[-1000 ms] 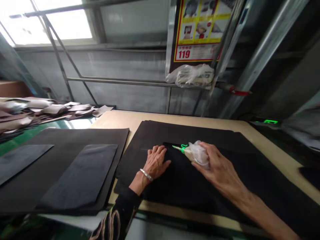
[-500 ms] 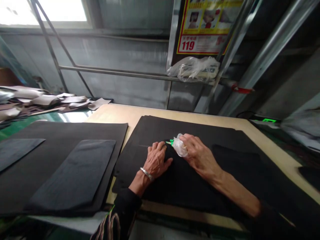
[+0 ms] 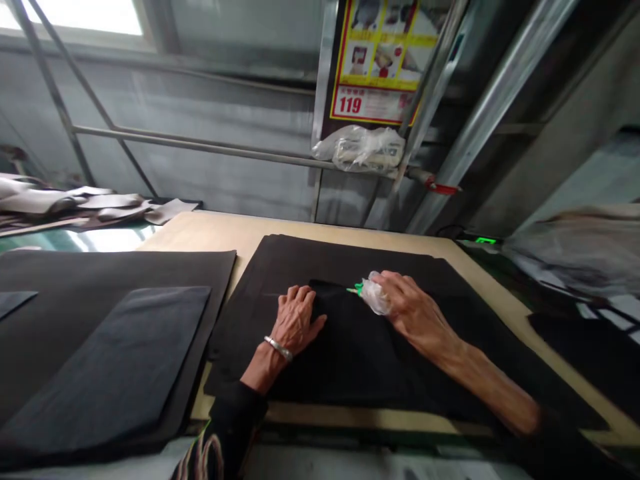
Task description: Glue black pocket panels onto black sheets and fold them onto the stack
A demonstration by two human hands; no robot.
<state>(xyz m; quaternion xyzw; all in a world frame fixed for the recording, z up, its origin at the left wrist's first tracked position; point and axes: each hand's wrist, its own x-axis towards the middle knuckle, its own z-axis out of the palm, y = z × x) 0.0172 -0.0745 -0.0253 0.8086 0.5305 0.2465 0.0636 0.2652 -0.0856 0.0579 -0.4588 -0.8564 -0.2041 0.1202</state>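
Overhead, pipes (image 3: 493,113); below, black sheets (image 3: 350,260) on a workbench (image 3: 200,233)

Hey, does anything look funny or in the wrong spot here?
One thing looks odd: a crumpled plastic bag hangs on the metal rail under the poster, not put away. Also, the right hand holds a clear plastic bundle with a green tip, hiding what's inside.

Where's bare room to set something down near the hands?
Bare wood of the table shows at the far left, between the black sheet and the dark stack, and in a strip along the near edge. Crowded: between the left hand and right hand, around the bagged squeeze bottle.
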